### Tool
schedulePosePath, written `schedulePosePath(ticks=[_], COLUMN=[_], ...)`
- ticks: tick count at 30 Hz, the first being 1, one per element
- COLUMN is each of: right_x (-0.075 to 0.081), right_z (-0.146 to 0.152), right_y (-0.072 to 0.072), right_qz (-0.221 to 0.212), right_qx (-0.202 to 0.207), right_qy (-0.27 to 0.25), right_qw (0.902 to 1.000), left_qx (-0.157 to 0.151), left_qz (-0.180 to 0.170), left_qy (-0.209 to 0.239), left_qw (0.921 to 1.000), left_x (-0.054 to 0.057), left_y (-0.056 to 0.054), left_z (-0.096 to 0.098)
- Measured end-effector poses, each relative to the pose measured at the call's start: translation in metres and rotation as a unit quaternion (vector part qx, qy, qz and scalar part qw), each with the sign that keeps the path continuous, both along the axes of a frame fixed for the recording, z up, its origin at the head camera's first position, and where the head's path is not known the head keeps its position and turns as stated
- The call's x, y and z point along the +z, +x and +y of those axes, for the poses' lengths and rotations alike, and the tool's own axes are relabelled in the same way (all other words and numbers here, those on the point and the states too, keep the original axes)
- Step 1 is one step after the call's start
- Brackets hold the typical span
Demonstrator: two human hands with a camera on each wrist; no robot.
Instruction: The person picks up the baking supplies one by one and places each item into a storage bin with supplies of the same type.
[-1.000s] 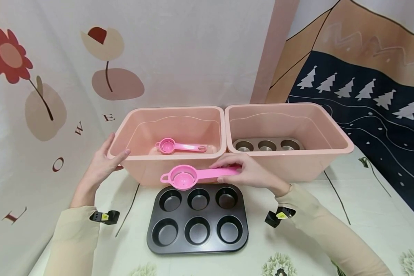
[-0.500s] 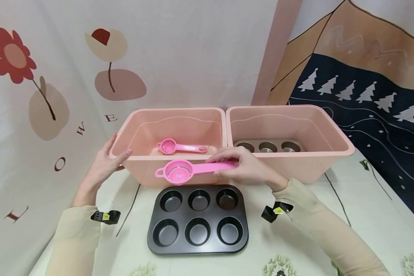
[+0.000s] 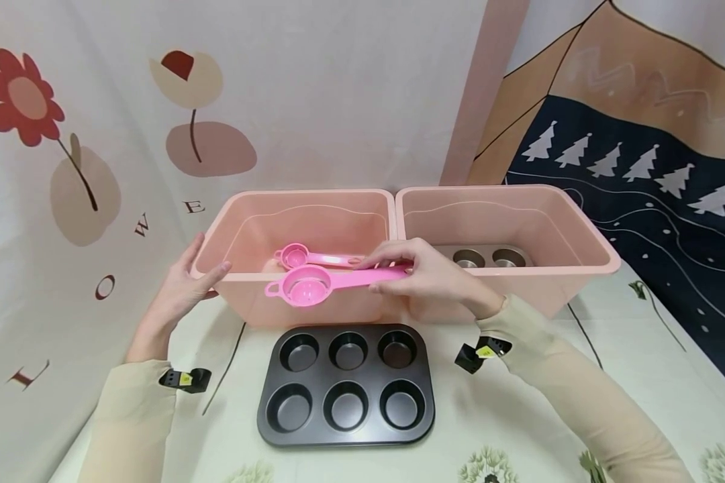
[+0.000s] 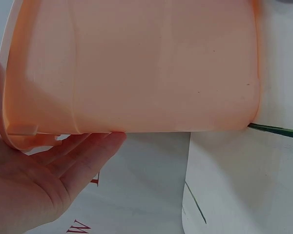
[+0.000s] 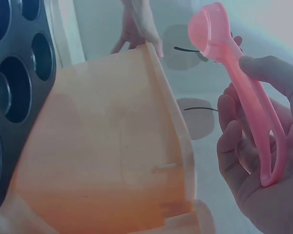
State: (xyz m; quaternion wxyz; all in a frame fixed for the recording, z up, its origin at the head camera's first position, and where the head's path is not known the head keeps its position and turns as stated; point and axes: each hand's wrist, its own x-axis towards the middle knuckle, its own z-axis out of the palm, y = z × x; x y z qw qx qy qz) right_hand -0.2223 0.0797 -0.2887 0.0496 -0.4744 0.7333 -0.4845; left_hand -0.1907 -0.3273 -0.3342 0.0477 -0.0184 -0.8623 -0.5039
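Note:
My right hand (image 3: 425,275) pinches the handle of a pink egg separator (image 3: 346,278), its round cup pointing left over the near rim of the left pink bin (image 3: 302,302). In the right wrist view the thumb lies along the egg separator's handle (image 5: 246,95), fingers beneath. My left hand (image 3: 178,292) grips the left bin's near left corner, thumb at the front rim and fingers along the outer side. Inside that bin lies a second, similar pink egg separator (image 3: 293,255), its handle end partly hidden by my right hand.
A black muffin pan (image 3: 346,374) lies in front of the bins. To the right stands another pink bin (image 3: 550,285), with a greyish-brown muffin pan (image 3: 488,253) inside, partly hidden by my right hand. A patterned cloth (image 3: 338,100) hangs behind.
My right hand has moved up and slightly left with the egg separator, from above the black muffin pan's back edge to the left bin's near rim. My left hand keeps its grip.

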Motion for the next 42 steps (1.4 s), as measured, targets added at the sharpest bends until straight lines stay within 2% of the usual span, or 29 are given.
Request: schedulePosePath(ticks=[4,9,16,19,22,27,30,34,42], right_x=[0.004,0.008,0.012,0.014,0.015,0.013,0.012,0.012,0.006], right_z=[-0.004,-0.008,-0.015,-0.018,-0.021,-0.029,-0.033,-0.038,-0.052], right_y=[-0.003,-0.008,-0.019,-0.024,-0.028,-0.031,-0.033,-0.036,-0.046], right_qz=[-0.002,0.005,-0.023,-0.045,-0.085,-0.157,-0.180,-0.175,-0.124], right_qx=[0.004,0.006,0.005,-0.002,-0.006,-0.016,-0.025,-0.028,-0.040], right_qy=[0.001,-0.003,0.002,0.012,0.016,0.008,0.007,0.011,0.036], right_qw=[1.0000,1.0000,0.9997,0.9989,0.9962,0.9874,0.9833,0.9841,0.9908], left_qx=[0.001,0.007,0.007,0.006,0.005,0.006,0.007,0.004,0.003], left_qz=[0.001,-0.003,-0.005,-0.005,-0.004,-0.003,-0.002,-0.002,-0.003], left_qy=[0.005,-0.009,-0.007,-0.003,-0.003,-0.009,-0.009,-0.006,0.000], left_qw=[1.0000,0.9999,0.9999,1.0000,1.0000,0.9999,0.9999,1.0000,1.0000], left_x=[0.000,0.000,0.000,0.000,0.000,0.000,0.000,0.000,0.000], left_y=[0.001,0.000,0.001,0.001,0.001,-0.001,0.000,-0.001,0.001], left_z=[0.000,-0.001,-0.001,-0.001,-0.001,-0.001,0.000,0.001,0.000])
